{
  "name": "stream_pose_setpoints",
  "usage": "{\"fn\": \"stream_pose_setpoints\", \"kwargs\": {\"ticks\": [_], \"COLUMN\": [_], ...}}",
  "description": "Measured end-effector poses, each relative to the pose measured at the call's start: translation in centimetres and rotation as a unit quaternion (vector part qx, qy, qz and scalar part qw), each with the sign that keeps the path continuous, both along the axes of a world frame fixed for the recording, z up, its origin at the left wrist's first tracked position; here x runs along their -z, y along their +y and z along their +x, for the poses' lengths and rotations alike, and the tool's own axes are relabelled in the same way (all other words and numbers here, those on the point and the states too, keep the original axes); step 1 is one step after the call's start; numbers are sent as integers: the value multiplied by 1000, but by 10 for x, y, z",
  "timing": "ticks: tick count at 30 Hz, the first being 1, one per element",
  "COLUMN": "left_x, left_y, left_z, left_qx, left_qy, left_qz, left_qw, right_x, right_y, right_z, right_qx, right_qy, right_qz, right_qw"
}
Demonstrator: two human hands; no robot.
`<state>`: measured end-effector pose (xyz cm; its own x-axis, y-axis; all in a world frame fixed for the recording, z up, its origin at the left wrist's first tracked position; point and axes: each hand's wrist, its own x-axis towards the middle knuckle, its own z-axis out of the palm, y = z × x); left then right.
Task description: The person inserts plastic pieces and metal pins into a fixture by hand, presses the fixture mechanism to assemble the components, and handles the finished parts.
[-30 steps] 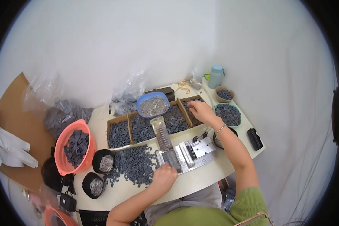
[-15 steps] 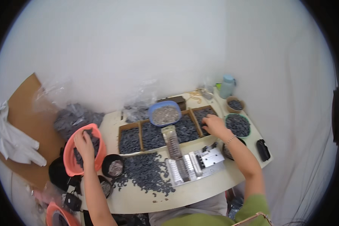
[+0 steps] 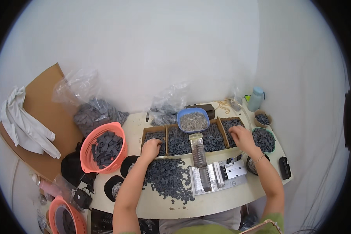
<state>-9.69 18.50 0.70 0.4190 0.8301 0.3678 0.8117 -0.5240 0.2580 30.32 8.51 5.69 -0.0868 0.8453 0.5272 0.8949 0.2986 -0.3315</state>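
My left hand [image 3: 151, 148], fingers curled and drawn together, is at the left compartment of a divided cardboard tray [image 3: 166, 137] full of small dark grey plastic parts. At the tray's right-end compartment, my right hand [image 3: 241, 138] has its fingers bent down into similar parts [image 3: 229, 124]. Whatever either hand pinches is too small to see. Between the hands stands a metal fixture [image 3: 218, 175] with a ridged, partly clear strip [image 3: 199, 155] reaching back from it. A pile of loose dark parts [image 3: 167, 177] lies left of the fixture.
A blue bowl of thin metal pieces [image 3: 194, 120] rests on the tray's back. On the left are a pink basket of dark grey blocks [image 3: 90, 141] and black bowls [image 3: 112, 187]. Rightward are a green-rimmed bowl [image 3: 264, 140], a smaller bowl [image 3: 262, 119], a bottle [image 3: 256, 99] and a black object [image 3: 284, 167].
My left hand has left the pink basket and moved right to the tray's left compartment. My right hand stays at the tray's right end. The whole view has shifted.
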Motion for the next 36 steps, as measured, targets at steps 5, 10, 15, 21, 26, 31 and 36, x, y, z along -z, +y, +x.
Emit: {"fn": "stream_pose_setpoints", "kwargs": {"ticks": [5, 10, 15, 21, 26, 31, 36], "left_x": [-14, -36, -15, 2, 6, 10, 5], "left_y": [-6, -75, -156, -196, -211, -201, -199], "left_z": [-14, 30, 80, 98, 96, 86, 77], "left_qx": [2, 121, 198, 252, 270, 306, 331], "left_qy": [-283, -370, -214, 46, 73, 35, 7], "left_qz": [-203, -345, -203, 98, 144, 138, 91], "left_qw": [938, 854, 935, 962, 949, 941, 939], "right_x": [-11, 20, 20, 36, 46, 54, 58], "right_y": [-41, -57, -68, -81, -89, -93, -104], "right_z": [-24, -45, -73, -76, -86, -107, -113], "right_qx": [-141, -263, -292, -296, -279, -277, -281], "right_qy": [123, 223, 91, 104, 28, -1, -112], "right_qz": [-98, -208, -228, -203, -110, -27, 24], "right_qw": [977, 916, 925, 927, 954, 960, 953]}}
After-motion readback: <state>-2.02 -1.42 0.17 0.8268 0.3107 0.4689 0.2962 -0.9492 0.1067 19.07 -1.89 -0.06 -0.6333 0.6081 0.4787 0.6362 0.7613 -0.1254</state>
